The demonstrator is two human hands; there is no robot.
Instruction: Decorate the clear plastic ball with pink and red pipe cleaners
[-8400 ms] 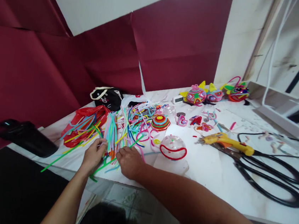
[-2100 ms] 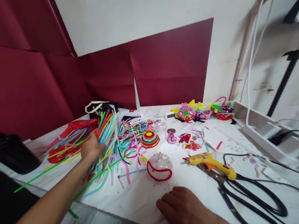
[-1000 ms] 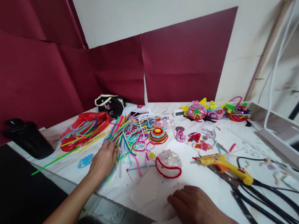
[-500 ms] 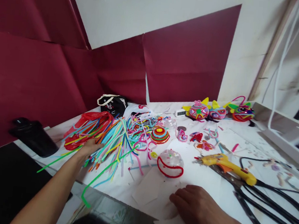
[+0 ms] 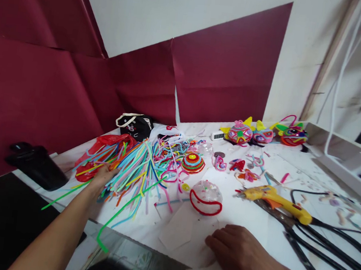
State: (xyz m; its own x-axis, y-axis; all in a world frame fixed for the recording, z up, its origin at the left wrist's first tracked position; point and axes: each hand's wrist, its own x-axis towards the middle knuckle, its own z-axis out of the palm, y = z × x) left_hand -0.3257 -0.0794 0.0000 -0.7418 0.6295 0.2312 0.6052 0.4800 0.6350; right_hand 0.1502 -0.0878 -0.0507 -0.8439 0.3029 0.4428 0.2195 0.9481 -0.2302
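My left hand (image 5: pixel 102 177) reaches into the left edge of a big bundle of coloured pipe cleaners (image 5: pixel 135 164), its fingers pinched among the stems and the tips partly hidden. Resting on the white table covering, my right hand (image 5: pixel 236 246) is curled with nothing visible in it. Just beyond it sits a clear plastic ball (image 5: pixel 208 191), with a red pipe cleaner (image 5: pixel 206 213) looped along its near side. A striped pipe-cleaner dome (image 5: pixel 193 163) lies behind the ball. To the left, a red plastic bag (image 5: pixel 90 147) holds more pipe cleaners.
A yellow glue gun (image 5: pixel 277 199) lies at right over large black-handled scissors (image 5: pixel 308 264). Several decorated fish-like balls (image 5: pixel 240 132) stand at the back. A black bottle (image 5: pixel 37 167) lies tilted at left, and a black bag (image 5: pixel 134 126) is near the wall.
My left hand has shifted slightly left and up along the pipe cleaners, toward the red bag. My right hand stays in nearly the same place.
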